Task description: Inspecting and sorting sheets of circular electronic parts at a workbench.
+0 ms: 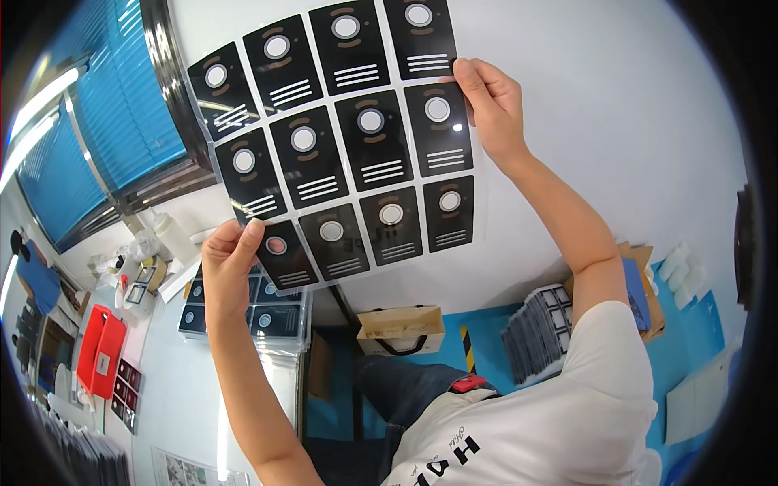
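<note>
A clear sheet printed with black panels is held up in front of me. Each panel carries a pale round window and several white lines. My left hand pinches the sheet's lower left edge, thumb on the near face. Higher up, my right hand grips the right edge between thumb and fingers. The sheet tilts a little, its right side raised. Below my left forearm, a stack of similar black-panelled sheets lies on the white table.
At the table's left stand a red bin and a white squeeze bottle. A paper bag and a stack of sheets rest on the blue floor. Blue blinds cover the window. Another person is at far left.
</note>
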A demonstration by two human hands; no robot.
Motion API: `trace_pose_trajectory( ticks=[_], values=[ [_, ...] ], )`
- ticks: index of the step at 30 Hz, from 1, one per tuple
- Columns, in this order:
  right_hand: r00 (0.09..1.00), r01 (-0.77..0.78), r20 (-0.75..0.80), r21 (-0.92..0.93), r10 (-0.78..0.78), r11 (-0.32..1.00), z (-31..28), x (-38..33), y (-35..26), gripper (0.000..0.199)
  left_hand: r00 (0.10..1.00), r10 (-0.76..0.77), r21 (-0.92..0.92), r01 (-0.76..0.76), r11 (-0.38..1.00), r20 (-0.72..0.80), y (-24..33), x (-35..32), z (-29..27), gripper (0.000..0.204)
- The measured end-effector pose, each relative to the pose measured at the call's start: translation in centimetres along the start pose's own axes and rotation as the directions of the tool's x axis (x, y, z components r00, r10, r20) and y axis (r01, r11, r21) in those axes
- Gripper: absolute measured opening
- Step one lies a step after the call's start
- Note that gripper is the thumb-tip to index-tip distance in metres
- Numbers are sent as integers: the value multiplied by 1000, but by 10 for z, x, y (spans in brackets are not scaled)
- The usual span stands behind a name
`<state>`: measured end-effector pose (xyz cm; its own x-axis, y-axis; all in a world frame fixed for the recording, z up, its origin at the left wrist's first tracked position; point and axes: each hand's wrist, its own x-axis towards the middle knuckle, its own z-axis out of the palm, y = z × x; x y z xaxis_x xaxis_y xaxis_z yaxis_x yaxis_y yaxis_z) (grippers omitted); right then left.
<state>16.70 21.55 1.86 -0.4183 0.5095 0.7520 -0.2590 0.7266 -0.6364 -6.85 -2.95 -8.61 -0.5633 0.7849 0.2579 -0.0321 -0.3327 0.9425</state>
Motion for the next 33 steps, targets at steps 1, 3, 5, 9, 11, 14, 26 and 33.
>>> trace_pose_trajectory(
  ticks=[1,3,5,9,11,14,26,33],
  values=[
    [1000,-13,-8,3,13,1000,1,-1,-3,32,1000,7,7,-7,1000,12,0,0,-2,17],
    [1000,-27,-14,8,27,1000,2,-1,-4,31,1000,14,13,-14,1000,23,2,0,-2,17],
    [1000,-8,-14,6,8,1000,1,-1,-4,32,1000,5,49,-4,999,-13,2,0,2,17],
    [1000,-1,-19,0,1,1000,1,-2,-6,32,1000,-5,44,6,999,-10,1,-1,2,16],
    [1000,7,-22,-17,-7,1000,0,-2,-5,32,999,-5,51,7,999,-37,2,-1,6,16],
    [1000,10,-22,-4,-10,1000,0,-2,-6,32,1000,-5,75,7,997,-28,1,0,2,16],
    [998,3,-55,7,-3,1000,-1,-4,-3,33,1000,6,56,-6,998,3,8,-5,8,18],
    [998,-12,-56,-7,12,1000,-18,-4,5,31,999,33,68,-34,997,4,11,-7,20,20]
  ],
)
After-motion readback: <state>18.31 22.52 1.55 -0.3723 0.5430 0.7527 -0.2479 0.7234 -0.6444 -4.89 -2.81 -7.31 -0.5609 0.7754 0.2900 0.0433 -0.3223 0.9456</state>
